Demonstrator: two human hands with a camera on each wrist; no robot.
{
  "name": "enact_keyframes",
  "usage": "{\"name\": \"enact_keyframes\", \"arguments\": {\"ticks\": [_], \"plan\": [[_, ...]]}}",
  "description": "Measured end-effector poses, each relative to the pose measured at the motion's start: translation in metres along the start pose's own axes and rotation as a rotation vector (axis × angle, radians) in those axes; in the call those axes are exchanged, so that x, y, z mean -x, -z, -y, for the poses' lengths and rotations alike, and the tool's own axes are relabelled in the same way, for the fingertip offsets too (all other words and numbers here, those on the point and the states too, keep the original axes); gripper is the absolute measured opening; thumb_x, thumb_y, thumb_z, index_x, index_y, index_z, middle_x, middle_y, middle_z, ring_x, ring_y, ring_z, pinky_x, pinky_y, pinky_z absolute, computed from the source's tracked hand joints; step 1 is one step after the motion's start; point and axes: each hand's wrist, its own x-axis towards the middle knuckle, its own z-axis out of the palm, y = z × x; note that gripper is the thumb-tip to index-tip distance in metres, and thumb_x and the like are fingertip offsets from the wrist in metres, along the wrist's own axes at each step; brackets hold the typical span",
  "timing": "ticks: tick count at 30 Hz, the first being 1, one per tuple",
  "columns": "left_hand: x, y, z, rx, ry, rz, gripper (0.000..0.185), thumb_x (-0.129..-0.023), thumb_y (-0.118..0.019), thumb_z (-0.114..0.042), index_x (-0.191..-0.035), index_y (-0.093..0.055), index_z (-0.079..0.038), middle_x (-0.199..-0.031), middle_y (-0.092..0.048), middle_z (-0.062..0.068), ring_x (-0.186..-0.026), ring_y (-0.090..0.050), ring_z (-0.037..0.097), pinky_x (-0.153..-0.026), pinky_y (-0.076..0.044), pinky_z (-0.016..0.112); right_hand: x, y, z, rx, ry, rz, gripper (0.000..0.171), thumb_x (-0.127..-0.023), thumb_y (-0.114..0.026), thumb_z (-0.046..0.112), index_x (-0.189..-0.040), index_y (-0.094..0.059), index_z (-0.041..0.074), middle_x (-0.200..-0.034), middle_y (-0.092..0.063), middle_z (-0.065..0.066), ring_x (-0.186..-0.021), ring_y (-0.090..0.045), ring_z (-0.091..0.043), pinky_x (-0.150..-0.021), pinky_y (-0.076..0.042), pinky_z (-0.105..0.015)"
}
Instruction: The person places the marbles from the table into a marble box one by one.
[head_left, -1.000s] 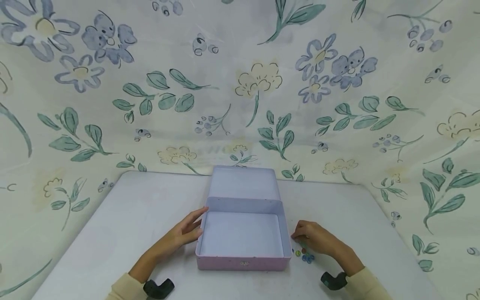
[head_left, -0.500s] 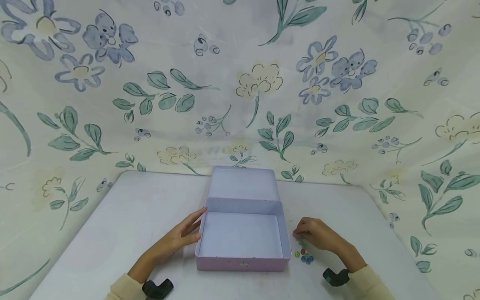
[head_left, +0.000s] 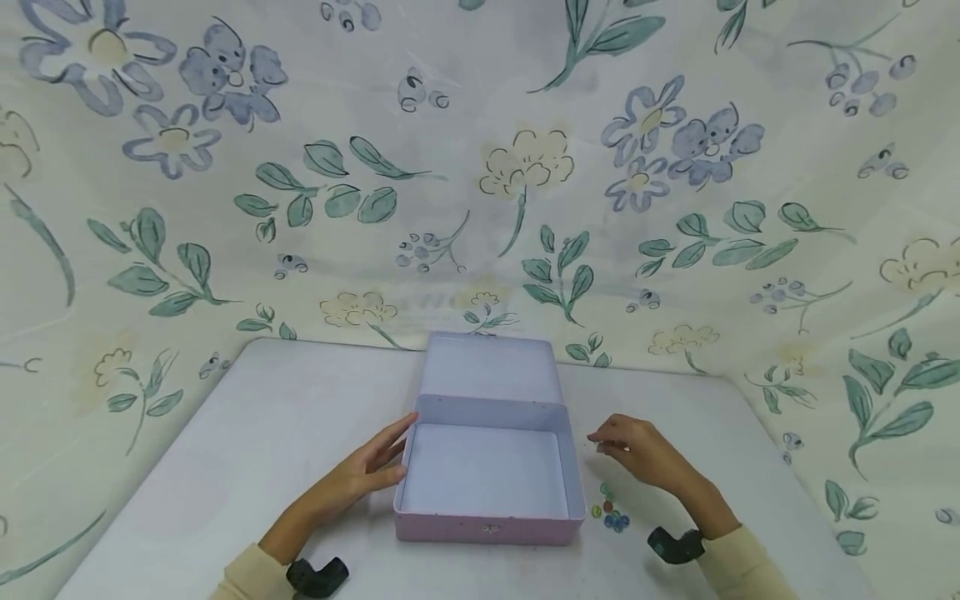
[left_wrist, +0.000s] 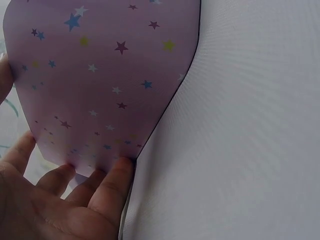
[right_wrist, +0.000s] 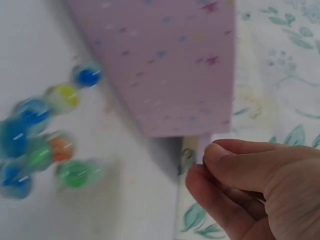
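An open lilac tin box with coloured stars on its sides stands on the white table, its lid leaning back. My left hand rests with straight fingers against the box's left wall. To the right of the box my right hand hovers above the table. Its fingertips pinch a small pale marble. A little heap of coloured marbles lies on the table by the box's front right corner, blurred in the right wrist view. The inside of the box shows nothing in it.
The white table is backed and flanked by a floral cloth that hangs close behind the box lid. Black wrist cameras sit on both forearms.
My right hand has risen from the heap of marbles and moved up and away from it, pinching one marble. The left hand and the box have stayed put.
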Motion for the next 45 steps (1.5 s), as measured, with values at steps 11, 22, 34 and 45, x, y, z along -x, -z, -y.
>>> {"name": "enact_keyframes", "arguments": {"ticks": [11, 22, 34, 45], "plan": [[0.002, 0.000, 0.002, -0.003, -0.005, 0.006, 0.072, -0.103, -0.051, -0.014, -0.162, -0.011, -0.022, -0.169, 0.004, 0.016, -0.149, -0.005, 0.057, -0.115, -0.015, 0.073, -0.027, 0.006, 0.029, -0.010, 0.131, -0.116, 0.024, -0.085, -0.072, -0.006, -0.107, -0.076, 0.002, -0.100, -0.072, -0.004, -0.087, -0.069, -0.017, -0.072, -0.058, -0.020], [-0.001, 0.002, 0.000, -0.009, -0.031, 0.004, 0.072, -0.103, -0.050, -0.013, -0.162, -0.011, -0.022, -0.169, 0.004, 0.014, -0.150, -0.003, 0.055, -0.116, -0.013, 0.072, -0.066, 0.010, 0.057, 0.014, 0.255, -0.073, 0.023, -0.086, -0.073, -0.004, -0.107, -0.076, 0.005, -0.100, -0.072, -0.005, -0.086, -0.066, -0.013, -0.070, -0.056, -0.019], [0.002, 0.001, 0.003, 0.001, -0.024, 0.007, 0.071, -0.104, -0.049, -0.014, -0.162, -0.011, -0.024, -0.169, 0.005, 0.014, -0.150, -0.003, 0.055, -0.116, -0.014, 0.072, -0.101, -0.009, 0.068, -0.072, 0.201, 0.045, 0.024, -0.088, -0.073, 0.001, -0.111, -0.076, 0.004, -0.102, -0.074, -0.007, -0.090, -0.068, -0.012, -0.075, -0.056, -0.019], [0.004, 0.000, 0.004, 0.012, -0.022, 0.009, 0.070, -0.104, -0.049, -0.014, -0.162, -0.012, -0.024, -0.169, 0.004, 0.015, -0.149, -0.005, 0.056, -0.116, -0.015, 0.072, -0.130, -0.044, 0.086, -0.047, 0.310, 0.177, 0.019, -0.088, -0.072, 0.000, -0.106, -0.077, 0.003, -0.097, -0.073, -0.006, -0.082, -0.063, -0.008, -0.072, -0.054, -0.014]]}}
